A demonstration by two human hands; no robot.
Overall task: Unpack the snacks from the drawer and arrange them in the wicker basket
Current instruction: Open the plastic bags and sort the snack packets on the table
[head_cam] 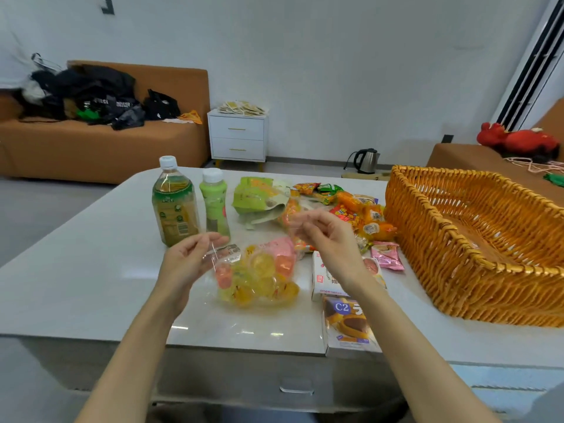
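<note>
Nearest to me, under both grips and below the edge of the table, is the drawer front with its small handle. Just below my right wrist a cake packet marked C2 lies at the near edge of the table. A white box lies partly under the same wrist.

Between my two grips is the clear bag of jelly cups, with yellow, orange and pink cups inside. Its bottom rests on the table. My left grip is closed to a pinch: thumb and fingers hold the clear film at the left top corner of the bag. My right grip is higher and a little farther. Its fingers are curled and it pinches the film on the other side, though the film is blurred there.

To the right of my right grip lies a pink packet. Just beyond my left grip two bottles stand upright side by side: a tea bottle and a green bottle, both with white caps. Beyond my right grip there is a heap of orange and red snack packets, and to the left of the heap a green bag.

Far to the right of my right grip the wicker basket stands on the table, its near left corner close to the pink packet. The snacks lie outside of it.

Behind the table I see a kettle, a white cabinet with two drawers, an orange sofa with dark clothes on it, and a red plush toy.
</note>
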